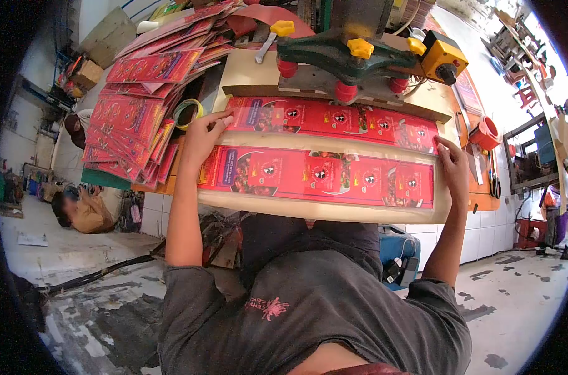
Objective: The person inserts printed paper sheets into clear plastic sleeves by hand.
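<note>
A long red printed sheet (334, 119) lies across the cream board (277, 208), close to the front of a press. My left hand (207, 132) has its thumb and fingers closed at the sheet's left end. At the opposite end, the fingers of my right hand (452, 164) pinch the right edge. Nearer my body, a second red printed sheet (318, 177) lies flat on the board, roughly parallel to the first. Both sheets carry food pictures and look glossy.
A green press head (346, 59) with yellow knobs stands behind the board. Piled red printed sheets (124, 119) and a tape roll (189, 114) are at left. On the right are a red container (484, 133), scissors (495, 182) and a yellow control box (445, 57). A person (87, 209) sits at far left.
</note>
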### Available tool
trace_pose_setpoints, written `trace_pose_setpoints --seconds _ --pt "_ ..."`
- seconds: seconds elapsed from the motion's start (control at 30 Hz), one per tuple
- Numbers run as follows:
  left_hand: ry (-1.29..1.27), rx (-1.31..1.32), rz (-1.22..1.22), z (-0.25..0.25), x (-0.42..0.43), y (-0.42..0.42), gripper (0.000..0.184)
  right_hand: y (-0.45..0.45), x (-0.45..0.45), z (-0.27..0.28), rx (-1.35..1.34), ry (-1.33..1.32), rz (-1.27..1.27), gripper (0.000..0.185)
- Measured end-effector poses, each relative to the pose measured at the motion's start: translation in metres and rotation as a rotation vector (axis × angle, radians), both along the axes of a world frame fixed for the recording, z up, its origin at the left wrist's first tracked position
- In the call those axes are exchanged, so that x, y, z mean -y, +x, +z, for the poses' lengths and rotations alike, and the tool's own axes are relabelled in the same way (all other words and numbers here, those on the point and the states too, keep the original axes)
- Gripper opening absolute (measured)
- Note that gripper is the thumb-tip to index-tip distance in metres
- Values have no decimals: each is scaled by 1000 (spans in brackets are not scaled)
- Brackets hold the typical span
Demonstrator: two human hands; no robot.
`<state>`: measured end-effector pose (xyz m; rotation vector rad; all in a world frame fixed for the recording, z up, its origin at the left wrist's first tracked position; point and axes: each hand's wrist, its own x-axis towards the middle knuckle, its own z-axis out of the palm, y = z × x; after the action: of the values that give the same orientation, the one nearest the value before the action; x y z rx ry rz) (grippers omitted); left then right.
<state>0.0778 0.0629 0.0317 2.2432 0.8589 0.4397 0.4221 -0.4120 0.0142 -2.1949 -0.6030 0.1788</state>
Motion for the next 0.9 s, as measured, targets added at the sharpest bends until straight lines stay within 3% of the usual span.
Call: trace_pose_setpoints --seconds 0.1,0.3,0.5,0.77,0.9 --pt "70 46 43 -1 16 -7 39 -21 3 0 -9 140 -42 30" --pt "136 176 58 -14 22 -5 35 -36 -4 3 10 152 -137 28" --pt "45 171 69 -19 20 -4 33 -41 -7 2 54 226 -125 28" --pt "131 152 63 -10 31 -3 34 -41 -5 5 152 95 -147 30" --pt "153 153 69 -12 30 -1 35 -33 1 -5 39 170 -136 29"
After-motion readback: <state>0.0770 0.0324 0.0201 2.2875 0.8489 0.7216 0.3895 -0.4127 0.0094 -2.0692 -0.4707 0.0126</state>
